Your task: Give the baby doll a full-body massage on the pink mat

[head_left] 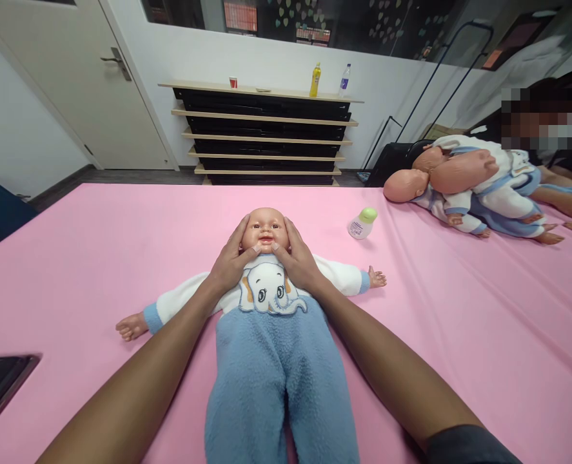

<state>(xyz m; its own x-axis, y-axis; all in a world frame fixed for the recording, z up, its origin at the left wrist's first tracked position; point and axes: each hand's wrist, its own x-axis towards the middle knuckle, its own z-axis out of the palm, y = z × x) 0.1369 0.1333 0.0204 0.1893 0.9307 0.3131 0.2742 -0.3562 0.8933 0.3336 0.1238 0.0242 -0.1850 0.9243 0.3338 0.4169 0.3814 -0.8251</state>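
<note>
A baby doll (266, 233) lies on its back on the pink sheet (68, 270), arms spread to both sides. It wears a white and blue fleece suit (276, 361) with an elephant face on the chest. My left hand (231, 261) cups one side of the doll's head, its thumb by the chin. On the other side my right hand (300, 259) cups the head in the same way, thumb also at the chin. Part of the fingers is hidden behind the head. A small white bottle with a green cap (362, 223) stands beyond the doll's right-hand arm in view.
More dolls (464, 180) lie heaped at the right edge, near a person's arm (563, 196). A dark flat object (2, 386) sits at the left edge. Behind the pink surface are stacked shelves (266, 135) holding two drink bottles (315, 80), and a door (116, 84).
</note>
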